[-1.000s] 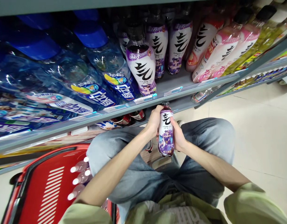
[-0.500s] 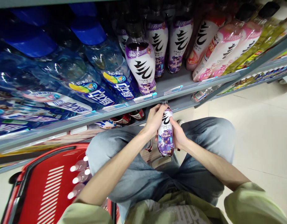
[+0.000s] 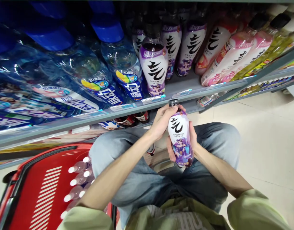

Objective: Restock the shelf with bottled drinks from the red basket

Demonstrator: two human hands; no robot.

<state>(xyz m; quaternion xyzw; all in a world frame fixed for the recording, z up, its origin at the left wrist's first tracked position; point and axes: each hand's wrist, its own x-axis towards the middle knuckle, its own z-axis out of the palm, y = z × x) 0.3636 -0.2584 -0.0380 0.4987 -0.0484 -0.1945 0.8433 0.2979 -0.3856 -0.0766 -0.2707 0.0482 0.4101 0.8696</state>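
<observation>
A white and purple drink bottle [image 3: 179, 135] with a black cap is held between my knees, label facing up, its cap end toward the shelf. My left hand [image 3: 163, 119] is closed around the neck, thumb across the upper label. My right hand [image 3: 194, 137] wraps the lower body from below, with fingertips showing on the bottle's left side. A matching purple-label bottle [image 3: 153, 67] stands at the front of the shelf [image 3: 175, 95], just beyond the held one.
Large blue-capped bottles [image 3: 113, 57] fill the shelf's left. Pink bottles [image 3: 235, 59] stand to the right. At lower left is a red shopping basket [image 3: 24, 191], with several white-capped bottles [image 3: 77, 166] beside my left leg. Pale floor tiles [image 3: 264, 134] lie to the right.
The bottle has come up closer to me and slightly right. My right hand has shifted from its side to around and under its lower body. My left hand stays at the neck.
</observation>
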